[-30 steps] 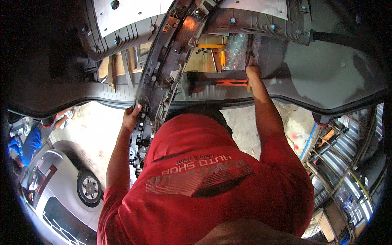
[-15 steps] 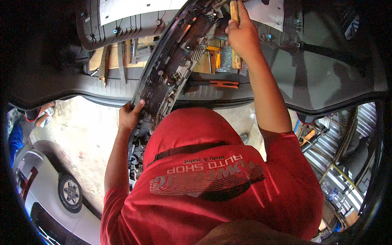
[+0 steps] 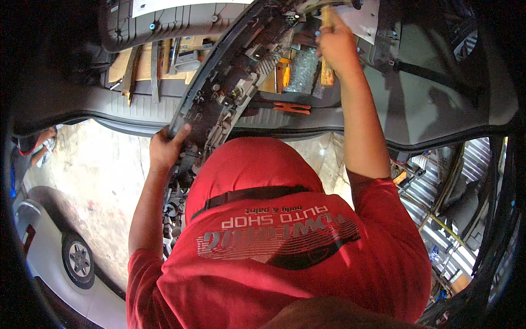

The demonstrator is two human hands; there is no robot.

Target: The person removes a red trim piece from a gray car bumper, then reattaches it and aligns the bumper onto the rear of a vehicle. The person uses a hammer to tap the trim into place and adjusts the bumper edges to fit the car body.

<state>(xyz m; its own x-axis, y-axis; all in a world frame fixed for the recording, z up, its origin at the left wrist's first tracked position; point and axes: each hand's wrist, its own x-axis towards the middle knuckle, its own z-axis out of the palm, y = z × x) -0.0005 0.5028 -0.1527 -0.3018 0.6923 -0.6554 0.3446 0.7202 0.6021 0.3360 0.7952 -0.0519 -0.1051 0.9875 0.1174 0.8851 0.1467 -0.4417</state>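
Note:
A long curved black plastic car part (image 3: 211,101), with several clips and brackets on its face, slants from the top middle down toward my left side. My left hand (image 3: 167,147) grips its left edge, thumb lying on top. In my right hand (image 3: 337,48), farther off at the upper right, is a wooden handle (image 3: 327,75), with fingers wrapped round it. The handle's far end is blurred near the frame's top, so the tool's head cannot be made out. The part's lower end is partly hidden behind my red shirt.
Inside the car's open cargo area lie orange-handled pliers (image 3: 291,108), a yellow-handled screwdriver (image 3: 286,77), bubble wrap (image 3: 302,68) and wood strips (image 3: 130,77). A silver car (image 3: 52,249) stands at lower left. Another person's hand (image 3: 45,137) shows at far left.
My right hand has moved slightly right and down with the wooden handle, which now shows motion blur. My left hand keeps its grip on the black part. The whole view has shifted a little.

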